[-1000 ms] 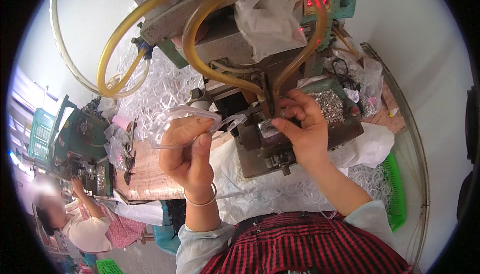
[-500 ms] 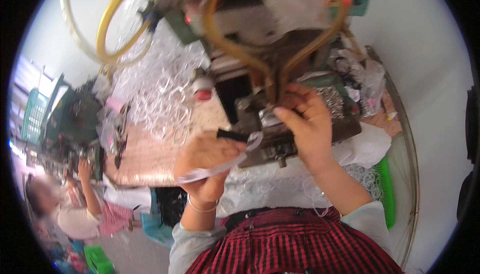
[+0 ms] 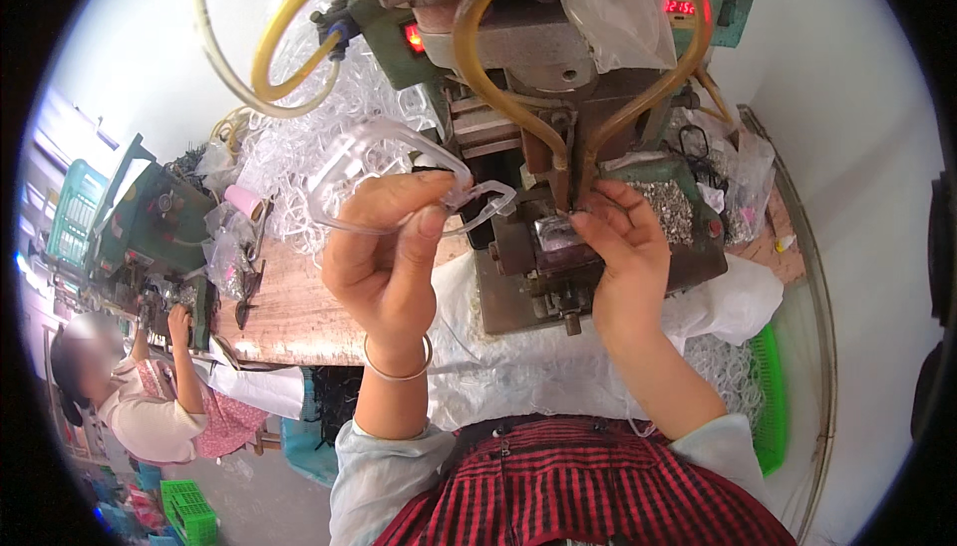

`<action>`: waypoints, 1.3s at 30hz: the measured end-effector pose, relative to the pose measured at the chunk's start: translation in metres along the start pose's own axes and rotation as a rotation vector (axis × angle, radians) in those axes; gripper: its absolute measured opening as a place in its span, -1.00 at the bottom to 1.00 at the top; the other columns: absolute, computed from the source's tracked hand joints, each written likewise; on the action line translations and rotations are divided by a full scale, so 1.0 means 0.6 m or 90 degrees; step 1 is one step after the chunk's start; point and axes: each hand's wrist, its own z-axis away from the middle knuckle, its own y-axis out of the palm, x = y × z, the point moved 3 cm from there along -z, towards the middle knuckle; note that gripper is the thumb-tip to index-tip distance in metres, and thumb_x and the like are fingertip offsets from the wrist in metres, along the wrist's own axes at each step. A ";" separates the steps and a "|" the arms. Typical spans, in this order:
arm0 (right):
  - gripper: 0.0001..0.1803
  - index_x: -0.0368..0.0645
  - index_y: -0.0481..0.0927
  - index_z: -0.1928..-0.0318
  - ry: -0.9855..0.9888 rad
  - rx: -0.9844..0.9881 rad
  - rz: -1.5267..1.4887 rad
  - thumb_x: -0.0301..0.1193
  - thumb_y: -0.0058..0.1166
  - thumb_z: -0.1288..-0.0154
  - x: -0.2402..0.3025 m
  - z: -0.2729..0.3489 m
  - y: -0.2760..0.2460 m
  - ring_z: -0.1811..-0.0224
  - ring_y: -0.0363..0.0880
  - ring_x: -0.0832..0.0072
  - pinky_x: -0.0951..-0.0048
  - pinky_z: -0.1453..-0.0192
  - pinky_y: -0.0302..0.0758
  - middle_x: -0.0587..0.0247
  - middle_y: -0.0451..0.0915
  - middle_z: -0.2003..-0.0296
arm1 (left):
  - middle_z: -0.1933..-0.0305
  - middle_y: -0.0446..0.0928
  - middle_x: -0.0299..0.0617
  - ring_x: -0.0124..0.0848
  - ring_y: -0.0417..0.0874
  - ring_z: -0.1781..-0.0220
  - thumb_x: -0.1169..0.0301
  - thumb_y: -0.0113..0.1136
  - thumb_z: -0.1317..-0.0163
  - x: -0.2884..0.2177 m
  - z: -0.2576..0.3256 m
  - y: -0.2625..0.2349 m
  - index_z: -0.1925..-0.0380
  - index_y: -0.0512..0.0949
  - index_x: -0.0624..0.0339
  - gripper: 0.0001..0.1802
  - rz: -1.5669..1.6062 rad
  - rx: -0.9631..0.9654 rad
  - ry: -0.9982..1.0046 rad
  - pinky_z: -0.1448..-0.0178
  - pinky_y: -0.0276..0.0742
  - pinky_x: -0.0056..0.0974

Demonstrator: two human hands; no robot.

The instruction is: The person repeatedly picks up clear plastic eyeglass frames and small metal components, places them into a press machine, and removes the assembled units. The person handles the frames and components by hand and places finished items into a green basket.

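Observation:
My left hand (image 3: 384,267) is closed, thumb against fingers, on a clear plastic eyeglass frame (image 3: 384,129) raised left of the machine. A small dark piece shows by its fingertips. My right hand (image 3: 633,257) reaches to the machine's work spot, thumb and fingers pinched together beside the metal tip (image 3: 561,182). What lies between those fingertips is too small and covered to make out. Just left of them sits a metal fixture block (image 3: 553,235) on the bench press machine (image 3: 543,42).
Many clear frames (image 3: 289,152) are heaped at the left of the wooden table (image 3: 309,307). Small metal parts (image 3: 670,209) fill a tray right of the machine. Yellow hoses (image 3: 469,37) loop in front. A green basket (image 3: 768,396) stands at right; a co-worker (image 3: 150,406) sits far left.
My left hand has risen and turned, lifting the eyeglass frame up and leftward from near the fixture. My right hand stays about where it was at the metal tip.

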 end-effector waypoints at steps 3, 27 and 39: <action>-0.55 -0.36 0.41 -0.18 0.000 0.029 0.064 -0.66 0.14 -0.29 0.031 0.022 0.020 -0.04 0.57 0.48 0.47 -0.18 0.47 0.13 0.60 0.00 | 0.23 0.70 0.03 -0.29 0.66 0.22 0.63 0.24 -0.21 -0.013 0.020 -0.002 0.21 0.62 0.40 -0.86 -0.065 0.076 0.042 0.11 0.53 -0.32; -0.39 -0.29 0.40 -0.23 0.016 0.126 0.163 -0.67 0.27 -0.15 0.004 -0.022 -0.009 0.17 0.52 0.60 0.58 -0.02 0.45 0.32 0.60 0.22 | 0.18 0.68 0.00 -0.30 0.73 0.15 0.52 0.22 -0.36 -0.009 -0.002 0.000 0.12 0.61 0.46 -0.80 0.068 -0.053 -0.080 -0.01 0.62 -0.30; -0.31 -0.34 0.37 -0.34 -0.005 0.263 0.177 -0.68 0.07 -0.12 0.063 0.009 -0.014 -0.18 0.56 0.27 0.36 -0.34 0.38 0.05 0.56 -0.18 | 0.21 0.71 -0.12 -0.32 0.54 0.27 0.42 0.36 -0.09 -0.022 0.067 0.021 0.25 0.70 0.26 -0.78 -0.029 0.233 0.092 0.00 0.57 -0.15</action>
